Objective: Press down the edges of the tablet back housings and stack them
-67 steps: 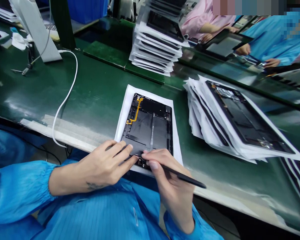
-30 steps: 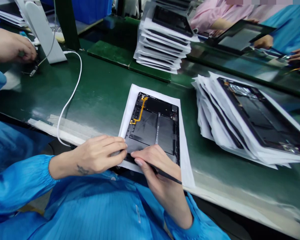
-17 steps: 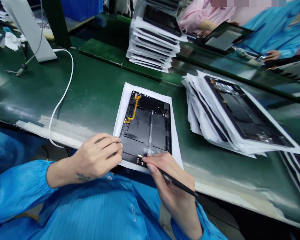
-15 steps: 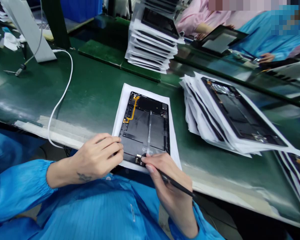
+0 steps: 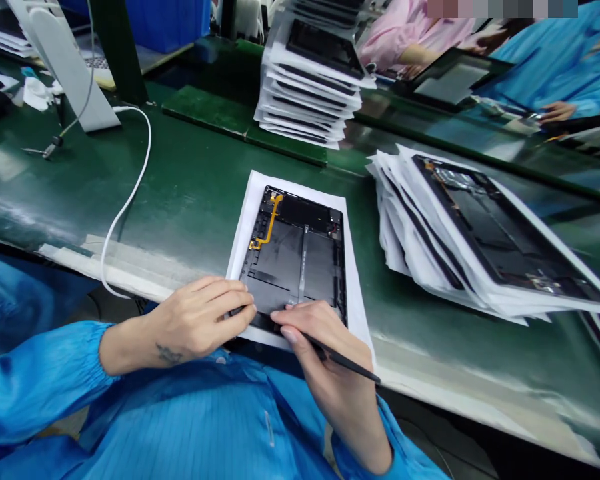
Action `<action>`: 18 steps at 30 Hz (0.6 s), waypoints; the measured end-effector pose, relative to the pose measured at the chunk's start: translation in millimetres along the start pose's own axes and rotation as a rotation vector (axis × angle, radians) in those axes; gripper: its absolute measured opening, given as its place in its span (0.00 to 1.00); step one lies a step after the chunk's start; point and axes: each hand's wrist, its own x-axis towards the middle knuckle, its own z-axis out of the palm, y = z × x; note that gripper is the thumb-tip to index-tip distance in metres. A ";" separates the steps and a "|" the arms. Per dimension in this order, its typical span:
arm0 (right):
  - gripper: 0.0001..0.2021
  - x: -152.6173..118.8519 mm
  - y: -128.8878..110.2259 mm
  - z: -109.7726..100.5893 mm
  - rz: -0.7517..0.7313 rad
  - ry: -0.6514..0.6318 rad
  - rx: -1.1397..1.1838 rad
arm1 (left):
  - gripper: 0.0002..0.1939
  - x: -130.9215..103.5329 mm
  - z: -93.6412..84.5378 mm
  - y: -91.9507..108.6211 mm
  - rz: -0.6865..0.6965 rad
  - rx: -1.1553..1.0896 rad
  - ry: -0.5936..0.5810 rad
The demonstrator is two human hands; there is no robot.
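Note:
An opened tablet housing [image 5: 290, 267], black inside with an orange flex cable [image 5: 270, 227] and a grey strip down its middle, lies on a white sheet [image 5: 357, 313] in front of me. My left hand [image 5: 205, 313] grips its lower left corner, fingers curled over the edge. My right hand [image 5: 325, 340] pinches a slim black pen-shaped tool [image 5: 353, 365], whose back end points to the lower right. The tool's front tip is hidden under my fingers at the tablet's near edge, so its exact kind cannot be told.
To the right, a stack of tablet housings [image 5: 510, 233] is interleaved with white sheets. Another tall stack [image 5: 310, 93] stands at the back. A white cable [image 5: 130, 200] curves down left beside a white stand [image 5: 75, 67]. Co-workers' blue [image 5: 535, 67] and pink sleeves [image 5: 405, 33] show across the bench.
My right hand has shifted left along the tablet's near edge and now covers the small connector that showed before. My left hand stays at the corner. The whole view has moved slightly.

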 end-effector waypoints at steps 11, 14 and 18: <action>0.09 -2.9 -3.1 -11.8 0.007 -0.036 -0.010 | 0.12 -3.8 2.5 1.7 -0.029 0.014 -0.014; 0.11 -9.2 -2.4 -15.0 -0.008 -0.033 -0.023 | 0.12 -4.0 2.0 1.2 -0.027 -0.005 -0.010; 0.11 -15.2 -1.4 -13.1 -0.004 -0.003 -0.044 | 0.14 -3.6 1.5 0.2 -0.031 -0.029 -0.027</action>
